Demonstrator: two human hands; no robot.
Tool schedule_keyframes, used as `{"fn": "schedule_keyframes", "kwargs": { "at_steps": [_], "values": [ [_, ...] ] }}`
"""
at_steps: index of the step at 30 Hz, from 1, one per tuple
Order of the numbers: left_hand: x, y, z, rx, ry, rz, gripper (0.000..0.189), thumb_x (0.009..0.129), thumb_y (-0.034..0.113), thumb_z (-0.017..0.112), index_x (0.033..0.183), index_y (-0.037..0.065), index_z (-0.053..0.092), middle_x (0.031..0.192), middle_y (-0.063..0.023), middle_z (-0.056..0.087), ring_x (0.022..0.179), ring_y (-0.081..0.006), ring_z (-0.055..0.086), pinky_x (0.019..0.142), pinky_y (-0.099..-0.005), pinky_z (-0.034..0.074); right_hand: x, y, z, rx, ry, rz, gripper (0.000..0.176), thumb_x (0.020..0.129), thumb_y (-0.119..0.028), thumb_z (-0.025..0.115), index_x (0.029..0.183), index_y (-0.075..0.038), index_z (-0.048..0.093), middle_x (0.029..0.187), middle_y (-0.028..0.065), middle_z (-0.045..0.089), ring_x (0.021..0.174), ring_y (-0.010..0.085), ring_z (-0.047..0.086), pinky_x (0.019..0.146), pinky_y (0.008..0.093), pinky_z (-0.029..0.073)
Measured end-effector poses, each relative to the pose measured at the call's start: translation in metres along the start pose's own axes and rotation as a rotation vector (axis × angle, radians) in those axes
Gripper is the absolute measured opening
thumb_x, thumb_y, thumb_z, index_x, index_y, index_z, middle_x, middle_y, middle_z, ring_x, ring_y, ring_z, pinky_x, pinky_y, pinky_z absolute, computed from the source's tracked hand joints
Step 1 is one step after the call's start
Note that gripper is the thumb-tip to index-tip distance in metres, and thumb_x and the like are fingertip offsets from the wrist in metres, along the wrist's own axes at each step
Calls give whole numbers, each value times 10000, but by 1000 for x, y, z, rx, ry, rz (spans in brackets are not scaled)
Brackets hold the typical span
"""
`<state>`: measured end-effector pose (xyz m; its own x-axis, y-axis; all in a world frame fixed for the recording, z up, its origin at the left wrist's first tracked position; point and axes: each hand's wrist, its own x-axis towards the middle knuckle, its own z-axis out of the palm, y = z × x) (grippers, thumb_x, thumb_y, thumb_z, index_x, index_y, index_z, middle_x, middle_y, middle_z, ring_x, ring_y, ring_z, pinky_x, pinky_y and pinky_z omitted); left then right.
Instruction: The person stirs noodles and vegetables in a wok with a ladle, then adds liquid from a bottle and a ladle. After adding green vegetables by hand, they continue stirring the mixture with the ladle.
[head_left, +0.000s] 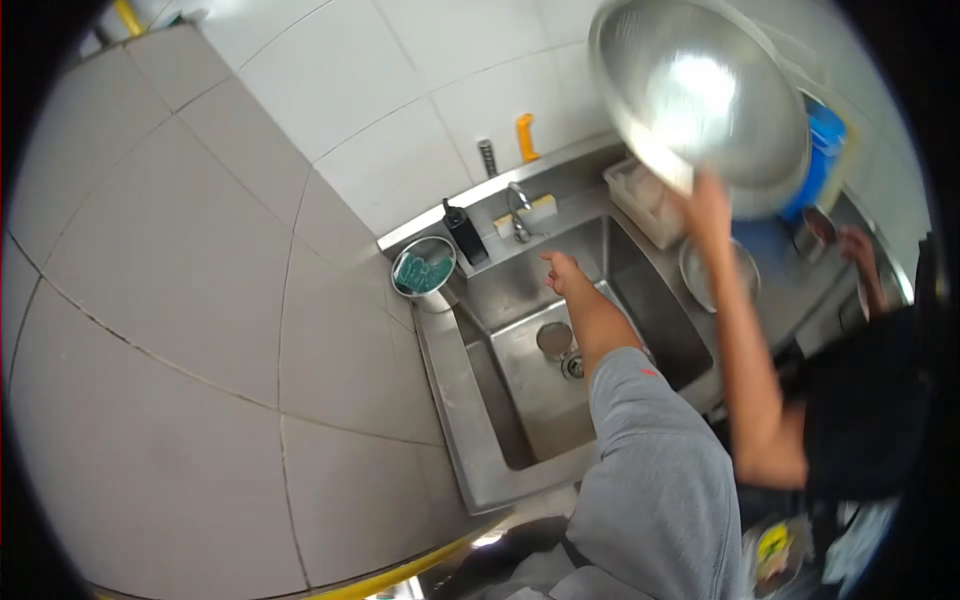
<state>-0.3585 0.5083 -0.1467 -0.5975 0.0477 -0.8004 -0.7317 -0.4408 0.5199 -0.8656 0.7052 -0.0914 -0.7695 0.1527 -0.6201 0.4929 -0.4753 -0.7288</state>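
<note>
My right hand (562, 272) reaches out over the sink (535, 410) from a grey short sleeve. Its fingers are partly stretched and apart, with nothing visible in them. The small metal faucet (519, 215) is nearest to it, a little beyond the fingertips. At the back left corner stand a black pump bottle (465, 232) and a metal bowl holding a green scouring pad (423, 272). A round grey disc-like thing (554, 341) lies on the sink floor near the drain (573, 366). My left hand is out of view.
On the right, a co-worker in black raises a large metal basin (700, 95), blurred by motion. The co-worker's other hand is by a metal cup (815, 233). A white plastic bin (645, 205) and a round metal bowl (720, 275) stand on the counter. A tiled wall borders the left.
</note>
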Motion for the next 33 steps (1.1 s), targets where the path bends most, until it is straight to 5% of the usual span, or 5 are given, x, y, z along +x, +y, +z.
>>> {"fn": "schedule_keyframes", "kwargs": {
  "at_steps": [7,24,26,30,33],
  "values": [
    [18,17,25,-89,55,0,442,834,411,541,1109,66,512,1011,-115,555,927,-274,555,792,-383,457,47,10,39,529,-617,-258,480,841,39,521,1298,-58,414,1247,80,549,1154,213,527,953,395,398],
    [-112,-67,-65,-364,381,101,376,821,376,551,1034,66,538,918,-104,565,851,-258,570,732,-378,477,18,44,26,84,-145,-300,124,815,17,501,896,-19,587,692,100,622,531,164,583,413,275,436],
    [-121,-79,-79,-357,369,105,368,819,372,552,1025,66,541,907,-103,566,842,-257,571,725,-377,479,72,102,32,-761,751,-1317,174,789,78,463,876,-5,590,707,121,635,529,176,588,406,292,436],
    [-145,-109,-120,-353,365,108,353,816,363,554,1007,66,547,885,-100,568,824,-253,575,711,-376,483,-39,133,8,-297,-178,-411,212,763,-203,677,865,-17,676,729,143,672,685,300,648,672,385,509],
    [-169,-146,-168,-352,353,108,342,814,357,556,994,66,552,868,-98,570,810,-251,577,700,-375,487,-124,177,-1,-930,-47,-462,193,798,-197,628,843,-13,660,759,184,657,726,320,644,690,368,510]
  ]
}}
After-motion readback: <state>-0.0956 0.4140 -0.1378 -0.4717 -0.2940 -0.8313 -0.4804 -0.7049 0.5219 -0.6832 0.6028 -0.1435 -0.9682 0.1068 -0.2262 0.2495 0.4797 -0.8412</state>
